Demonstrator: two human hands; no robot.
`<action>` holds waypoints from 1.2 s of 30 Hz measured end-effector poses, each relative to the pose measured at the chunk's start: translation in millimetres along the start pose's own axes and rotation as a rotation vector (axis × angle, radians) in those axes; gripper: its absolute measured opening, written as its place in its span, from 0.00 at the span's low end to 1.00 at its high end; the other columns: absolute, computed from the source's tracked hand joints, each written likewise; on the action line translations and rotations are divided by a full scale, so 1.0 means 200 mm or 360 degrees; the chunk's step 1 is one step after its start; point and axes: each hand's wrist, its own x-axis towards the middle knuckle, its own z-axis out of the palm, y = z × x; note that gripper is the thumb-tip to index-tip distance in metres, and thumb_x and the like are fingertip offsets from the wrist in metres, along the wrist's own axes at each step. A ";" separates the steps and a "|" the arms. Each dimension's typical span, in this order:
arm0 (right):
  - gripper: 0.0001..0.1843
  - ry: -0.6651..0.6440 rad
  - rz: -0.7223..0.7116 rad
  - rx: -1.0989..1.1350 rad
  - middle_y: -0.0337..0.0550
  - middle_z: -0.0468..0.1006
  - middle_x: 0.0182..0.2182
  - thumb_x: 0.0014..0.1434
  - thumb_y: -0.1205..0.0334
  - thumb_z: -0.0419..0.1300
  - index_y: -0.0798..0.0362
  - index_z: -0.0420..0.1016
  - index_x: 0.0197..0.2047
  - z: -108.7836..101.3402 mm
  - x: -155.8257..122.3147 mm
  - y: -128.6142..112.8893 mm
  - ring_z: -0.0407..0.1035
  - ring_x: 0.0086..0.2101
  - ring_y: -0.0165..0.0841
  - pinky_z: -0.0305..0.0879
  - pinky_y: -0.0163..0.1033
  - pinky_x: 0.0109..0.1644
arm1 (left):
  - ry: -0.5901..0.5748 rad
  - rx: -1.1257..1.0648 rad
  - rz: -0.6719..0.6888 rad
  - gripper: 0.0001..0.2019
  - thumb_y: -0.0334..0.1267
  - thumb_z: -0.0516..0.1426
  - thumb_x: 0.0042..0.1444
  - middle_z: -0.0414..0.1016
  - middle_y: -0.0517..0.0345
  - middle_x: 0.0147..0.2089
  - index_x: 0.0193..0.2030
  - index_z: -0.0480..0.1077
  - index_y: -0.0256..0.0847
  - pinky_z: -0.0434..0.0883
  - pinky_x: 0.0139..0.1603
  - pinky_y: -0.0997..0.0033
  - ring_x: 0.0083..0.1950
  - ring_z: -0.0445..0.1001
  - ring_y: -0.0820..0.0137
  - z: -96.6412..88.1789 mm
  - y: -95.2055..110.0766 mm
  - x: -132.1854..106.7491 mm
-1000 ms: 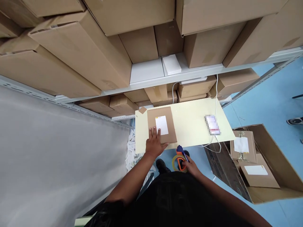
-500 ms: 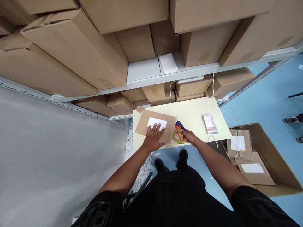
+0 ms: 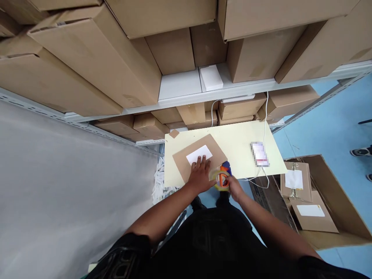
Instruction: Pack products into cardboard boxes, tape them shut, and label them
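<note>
A flat brown cardboard mailer [image 3: 186, 157] lies at an angle on the pale yellow table [image 3: 241, 131]. On its upper face is a white label [image 3: 205, 152]. My left hand [image 3: 200, 174] rests flat with fingers spread over the mailer and the label's lower edge. At the mailer's lower right corner, my right hand [image 3: 235, 187] grips an orange and blue tape dispenser [image 3: 226, 168] loaded with a roll of clear yellowish tape [image 3: 216, 185]. The roll is slightly blurred and close to my left thumb.
Cardboard boxes fill the shelf [image 3: 180, 85] ahead. A pixelated device [image 3: 259, 154] with white cables lies on the table's right side. A large open carton [image 3: 348, 205] on the floor holds labelled parcels [image 3: 309, 210]. Shredded paper [image 3: 158, 182] lies at left, and another person's shoe [image 3: 360, 152] shows far right.
The mailer has turned counterclockwise, with my left hand still on it. My right hand and the tape dispenser have moved down, nearer my body. The view has shifted slightly.
</note>
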 end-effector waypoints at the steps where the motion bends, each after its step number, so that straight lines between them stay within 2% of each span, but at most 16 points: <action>1: 0.14 0.0054 0.0024 0.0019 0.37 0.71 0.23 0.56 0.49 0.56 0.49 0.71 0.39 -0.03 0.07 -0.08 0.66 0.24 0.32 0.61 0.35 0.27 | -0.0078 -0.0004 0.0125 0.52 0.70 0.58 0.55 0.38 0.41 0.82 0.78 0.50 0.39 0.47 0.75 0.38 0.81 0.39 0.42 -0.03 -0.05 -0.03; 3: 0.12 0.0092 0.0061 0.0028 0.36 0.71 0.23 0.55 0.52 0.59 0.50 0.71 0.39 -0.11 0.23 -0.23 0.66 0.24 0.31 0.62 0.34 0.27 | -0.0170 0.0029 0.0383 0.53 0.70 0.60 0.52 0.41 0.46 0.82 0.78 0.50 0.44 0.43 0.77 0.42 0.80 0.43 0.47 -0.08 -0.17 -0.08; 5: 0.12 0.0073 0.0087 0.0002 0.36 0.71 0.23 0.51 0.55 0.63 0.50 0.72 0.38 -0.17 0.36 -0.37 0.66 0.24 0.30 0.62 0.34 0.28 | -0.0176 0.0105 0.0516 0.56 0.71 0.61 0.50 0.41 0.46 0.82 0.79 0.48 0.46 0.36 0.77 0.39 0.81 0.40 0.46 -0.11 -0.27 -0.11; 8: 0.13 0.0015 0.0111 -0.0030 0.37 0.74 0.24 0.48 0.59 0.66 0.51 0.74 0.38 -0.19 0.47 -0.51 0.68 0.25 0.32 0.63 0.35 0.29 | -0.0127 0.0182 0.0506 0.62 0.74 0.62 0.47 0.38 0.40 0.82 0.80 0.45 0.42 0.30 0.76 0.35 0.81 0.36 0.43 -0.08 -0.33 -0.13; 11: 0.12 -0.0052 0.0124 -0.0015 0.39 0.75 0.25 0.49 0.59 0.65 0.51 0.74 0.38 -0.17 0.46 -0.52 0.70 0.26 0.33 0.66 0.37 0.30 | -0.0054 0.0191 0.0453 0.64 0.76 0.61 0.44 0.37 0.38 0.81 0.80 0.46 0.40 0.28 0.75 0.33 0.81 0.35 0.41 -0.03 -0.31 -0.13; 14: 0.11 -0.0073 0.0086 0.0025 0.38 0.74 0.24 0.49 0.59 0.62 0.51 0.73 0.37 -0.18 0.34 -0.43 0.69 0.26 0.33 0.67 0.36 0.31 | 0.0037 0.0175 0.0384 0.61 0.76 0.60 0.45 0.39 0.42 0.82 0.79 0.48 0.43 0.28 0.75 0.32 0.81 0.34 0.41 0.01 -0.29 -0.12; 18: 0.16 -0.0022 0.0024 0.0036 0.36 0.74 0.23 0.44 0.60 0.60 0.51 0.74 0.39 -0.18 0.07 -0.16 0.67 0.26 0.33 0.65 0.36 0.31 | 0.0167 0.0130 0.0084 0.59 0.75 0.58 0.49 0.38 0.42 0.82 0.79 0.47 0.43 0.28 0.75 0.31 0.81 0.33 0.43 0.03 -0.24 -0.05; 21: 0.24 -0.0138 -0.0007 0.0155 0.36 0.78 0.28 0.42 0.59 0.61 0.50 0.76 0.45 -0.07 -0.13 0.06 0.71 0.29 0.36 0.68 0.38 0.36 | 0.0211 0.0093 -0.0143 0.57 0.74 0.56 0.52 0.34 0.41 0.82 0.80 0.44 0.42 0.28 0.75 0.30 0.81 0.31 0.43 0.04 -0.16 0.05; 23: 0.19 -0.0050 0.0017 0.0201 0.36 0.75 0.24 0.43 0.55 0.60 0.50 0.75 0.40 0.04 -0.19 0.15 0.70 0.28 0.36 0.68 0.39 0.35 | 0.0195 0.0065 -0.0226 0.56 0.73 0.55 0.54 0.32 0.39 0.82 0.80 0.43 0.40 0.28 0.74 0.29 0.81 0.29 0.43 0.04 -0.09 0.09; 25: 0.14 0.0056 0.0033 0.0195 0.36 0.73 0.22 0.47 0.52 0.58 0.50 0.72 0.36 0.11 -0.18 0.14 0.69 0.27 0.35 0.67 0.38 0.34 | 0.0145 0.0034 -0.0280 0.55 0.72 0.54 0.56 0.31 0.37 0.82 0.80 0.42 0.39 0.28 0.74 0.28 0.81 0.28 0.41 0.03 -0.06 0.10; 28: 0.12 0.0094 0.0047 0.0139 0.36 0.72 0.22 0.50 0.52 0.56 0.49 0.70 0.36 0.11 -0.05 -0.01 0.67 0.26 0.33 0.66 0.36 0.31 | 0.0021 0.0020 -0.0180 0.59 0.73 0.57 0.53 0.32 0.35 0.82 0.80 0.42 0.39 0.33 0.73 0.27 0.80 0.29 0.37 0.00 -0.10 0.04; 30: 0.11 0.0075 0.0054 0.0064 0.35 0.70 0.21 0.50 0.54 0.58 0.50 0.71 0.35 0.05 0.09 -0.17 0.65 0.24 0.32 0.63 0.34 0.28 | -0.0058 0.0039 0.0015 0.60 0.73 0.61 0.48 0.32 0.39 0.82 0.80 0.44 0.44 0.39 0.74 0.30 0.80 0.32 0.36 -0.03 -0.20 -0.02; 32: 0.11 0.0023 0.0043 -0.0035 0.36 0.71 0.21 0.48 0.57 0.61 0.51 0.74 0.35 -0.01 0.22 -0.33 0.64 0.24 0.31 0.60 0.33 0.27 | -0.0094 0.0066 0.0142 0.57 0.69 0.64 0.48 0.34 0.45 0.82 0.80 0.47 0.50 0.43 0.76 0.36 0.80 0.38 0.38 -0.06 -0.31 -0.05; 34: 0.13 -0.0048 0.0046 -0.0135 0.36 0.71 0.21 0.47 0.59 0.64 0.52 0.77 0.37 -0.04 0.34 -0.48 0.64 0.23 0.31 0.58 0.33 0.27 | -0.0054 0.0099 0.0149 0.52 0.66 0.64 0.51 0.36 0.47 0.82 0.79 0.50 0.53 0.40 0.77 0.39 0.80 0.40 0.40 -0.08 -0.38 -0.05; 36: 0.17 -0.0083 0.0029 -0.0203 0.36 0.73 0.21 0.47 0.60 0.64 0.52 0.79 0.42 -0.04 0.40 -0.59 0.65 0.24 0.31 0.59 0.33 0.27 | 0.0039 0.0130 0.0077 0.49 0.66 0.62 0.55 0.37 0.46 0.82 0.78 0.51 0.52 0.34 0.77 0.37 0.81 0.37 0.40 -0.07 -0.41 -0.02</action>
